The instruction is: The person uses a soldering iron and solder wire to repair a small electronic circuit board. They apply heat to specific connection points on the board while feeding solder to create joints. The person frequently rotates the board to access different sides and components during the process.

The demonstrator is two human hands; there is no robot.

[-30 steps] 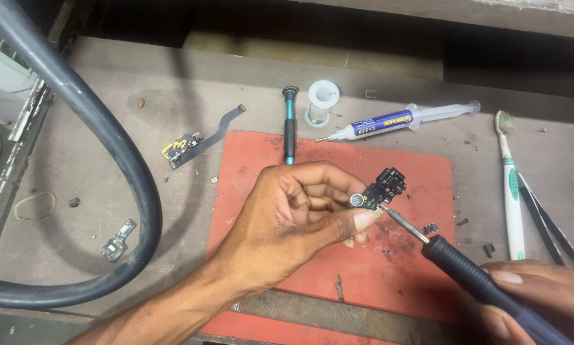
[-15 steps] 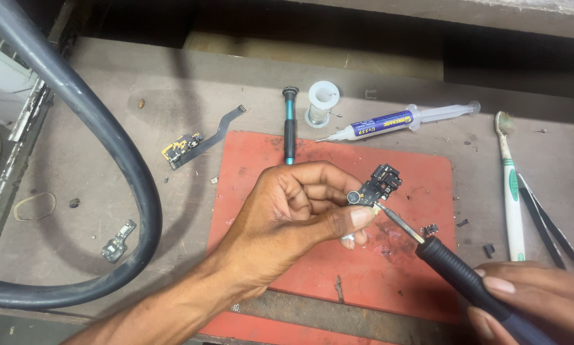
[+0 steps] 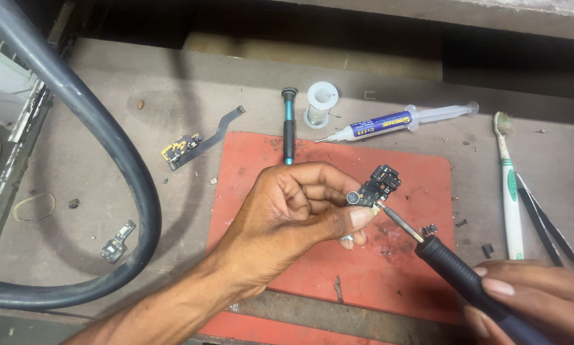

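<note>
My left hand (image 3: 293,220) pinches a small black circuit board (image 3: 377,185) between thumb and fingers, above the red work mat (image 3: 261,160). My right hand (image 3: 542,297), at the lower right, grips the dark handle of a soldering iron (image 3: 456,271). The iron's thin metal tip touches the lower edge of the small board.
A thick black hose (image 3: 117,160) loops over the left of the bench. A flex-cable part (image 3: 191,145) and a tiny board (image 3: 117,241) lie left of the mat. Behind it are a screwdriver (image 3: 289,131), solder spool (image 3: 322,102) and flux syringe (image 3: 389,122). Toothbrush (image 3: 509,191) and tweezers (image 3: 549,227) lie right.
The small board and the iron tip have stayed together, shifting only slightly. My right hand has edged a little further into view.
</note>
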